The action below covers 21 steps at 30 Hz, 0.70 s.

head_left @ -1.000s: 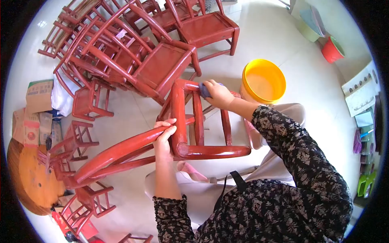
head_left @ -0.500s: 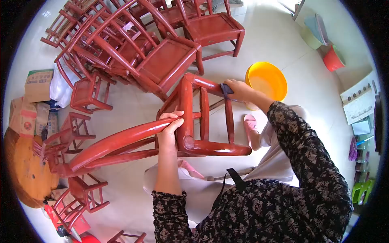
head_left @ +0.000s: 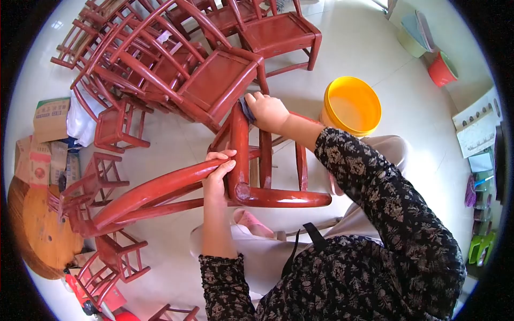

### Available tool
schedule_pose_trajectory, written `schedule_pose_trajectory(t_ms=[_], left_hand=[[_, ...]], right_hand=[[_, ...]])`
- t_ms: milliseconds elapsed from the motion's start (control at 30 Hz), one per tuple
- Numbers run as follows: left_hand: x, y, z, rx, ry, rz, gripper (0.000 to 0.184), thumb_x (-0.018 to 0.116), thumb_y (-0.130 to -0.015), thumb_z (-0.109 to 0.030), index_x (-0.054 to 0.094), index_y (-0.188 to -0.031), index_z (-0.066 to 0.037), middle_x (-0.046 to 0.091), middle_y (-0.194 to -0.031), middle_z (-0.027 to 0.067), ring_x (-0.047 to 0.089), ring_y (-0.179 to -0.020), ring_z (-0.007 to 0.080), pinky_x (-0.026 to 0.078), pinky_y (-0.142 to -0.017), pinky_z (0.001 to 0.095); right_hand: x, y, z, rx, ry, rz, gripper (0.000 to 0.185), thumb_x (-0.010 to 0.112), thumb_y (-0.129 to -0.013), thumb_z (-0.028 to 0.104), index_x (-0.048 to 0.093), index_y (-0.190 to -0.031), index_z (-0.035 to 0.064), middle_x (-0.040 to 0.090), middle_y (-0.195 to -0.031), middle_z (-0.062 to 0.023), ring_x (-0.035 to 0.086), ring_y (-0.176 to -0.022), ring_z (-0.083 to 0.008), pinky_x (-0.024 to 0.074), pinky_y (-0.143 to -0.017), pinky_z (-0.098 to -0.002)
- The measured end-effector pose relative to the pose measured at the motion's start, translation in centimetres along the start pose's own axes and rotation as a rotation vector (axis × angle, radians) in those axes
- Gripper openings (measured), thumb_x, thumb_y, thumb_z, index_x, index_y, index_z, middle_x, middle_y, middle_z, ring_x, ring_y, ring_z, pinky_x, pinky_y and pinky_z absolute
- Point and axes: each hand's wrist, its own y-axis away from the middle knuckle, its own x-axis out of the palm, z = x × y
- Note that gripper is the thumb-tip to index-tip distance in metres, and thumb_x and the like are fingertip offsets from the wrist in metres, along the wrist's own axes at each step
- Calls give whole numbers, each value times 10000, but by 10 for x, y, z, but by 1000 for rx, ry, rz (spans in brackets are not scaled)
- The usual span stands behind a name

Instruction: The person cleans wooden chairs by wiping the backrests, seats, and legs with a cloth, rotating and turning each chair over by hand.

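Several worn brown and pink cardboard boxes (head_left: 51,120) stand at the far left, above a round wooden table (head_left: 45,235), with a white plastic bag (head_left: 81,125) just beside them. Small red chairs (head_left: 111,128) are spread over the pale tiled floor (head_left: 166,235) next, some upright and some hard to make out where they overlap. Above them, a crowd of larger red chairs (head_left: 217,83) fills the upper left and middle, their backs and legs crossing one another. The tipped chair (head_left: 155,186), also red, lies across the middle in front of the person, its curved back reaching left and its seat frame and legs to the right. The left hand (head_left: 215,174) has its grip closed round the thick back post near the seat, fingers on one side and thumb on the other. Just above and to the right, the right hand (head_left: 270,113) holds a dark bluish cloth (head_left: 247,111) against the upper corner of the seat frame; its grip is bunched on the cloth, though the palm side is hidden. Below the seat frame, a pink slipper (head_left: 251,222) shows on a foot. Farther right, a yellow bucket (head_left: 350,107) stands open on the floor, near the right forearm. Along the right-hand wall are a pale green tub (head_left: 411,41), a red tub (head_left: 441,70) and a purple brush (head_left: 470,192).
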Motion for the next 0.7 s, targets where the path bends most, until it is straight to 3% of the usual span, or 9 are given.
schedule_pose_trajectory(t_ms=[67, 233, 333, 367, 433, 467, 500, 600, 700], left_hand=[[2, 1, -1, -20, 22, -7, 209, 616, -710, 33, 509, -850, -79, 611, -1014, 93, 551, -946, 198, 443, -863, 321], [-1, 2, -1, -29, 0, 7, 214, 608, -705, 39, 509, -854, -79, 609, -1024, 95, 552, -943, 199, 444, -859, 320], [-1, 2, -6, -50, 12, 3, 209, 612, -696, 49, 512, -836, -70, 619, -1013, 100, 547, -968, 199, 409, -904, 322], [-1, 3, -7, -67, 38, -15, 202, 619, -690, 56, 516, -819, -60, 631, -1000, 104, 542, -993, 197, 373, -949, 326], [-8, 2, -2, -59, 36, -19, 206, 610, -694, 43, 510, -833, -71, 618, -1006, 97, 548, -954, 203, 423, -874, 327], [-10, 1, 1, -50, 32, -26, 210, 600, -697, 31, 505, -847, -82, 605, -1011, 89, 554, -914, 209, 472, -799, 328], [-9, 2, -1, -70, 53, -49, 202, 611, -689, 52, 520, -830, -61, 628, -997, 111, 552, -936, 186, 413, -889, 306], [-7, 4, -1, -83, 72, -87, 206, 608, -687, 53, 519, -832, -63, 627, -990, 110, 550, -947, 188, 419, -887, 310], [-13, 4, 4, -58, 25, -58, 212, 589, -702, 16, 483, -846, -97, 595, -1021, 86, 552, -941, 228, 482, -811, 354]], right_hand=[[-6, -5, -17, -156, -105, 56, 421, 673, -679, 174, 463, -1013, 29, 592, -912, -179, 598, -824, -385, 490, -722, -451], [-24, 4, -47, -51, -345, 218, 498, 683, -740, 407, 476, -985, 26, 600, -865, -207, 574, -790, -398, 452, -715, -441], [-23, 37, -81, -47, -529, 257, 496, 692, -748, 374, 482, -1059, 49, 600, -851, -193, 594, -780, -349, 460, -717, -425], [-28, 52, -89, 88, -465, 363, 491, 691, -751, 364, 486, -1070, 52, 600, -865, -185, 594, -803, -332, 459, -738, -419], [-33, 85, -104, 229, -399, 464, 487, 691, -755, 354, 490, -1081, 54, 599, -880, -178, 594, -826, -315, 458, -760, -412], [-20, 97, -118, 240, -427, 424, 487, 692, -743, 355, 494, -1067, 50, 598, -907, -193, 584, -860, -348, 457, -769, -418], [-18, 102, -120, 251, -458, 383, 488, 693, -731, 356, 498, -1053, 46, 598, -933, -207, 575, -895, -380, 455, -779, -424], [2, 98, -117, 149, -295, 236, 473, 682, -728, 312, 495, -1067, 41, 581, -997, -202, 560, -942, -383, 450, -809, -433], [0, 78, -72, 113, -438, 153, 564, 678, -713, 247, 455, -1169, 3, 497, -1144, -200, 498, -1062, -373, 425, -903, -410]])
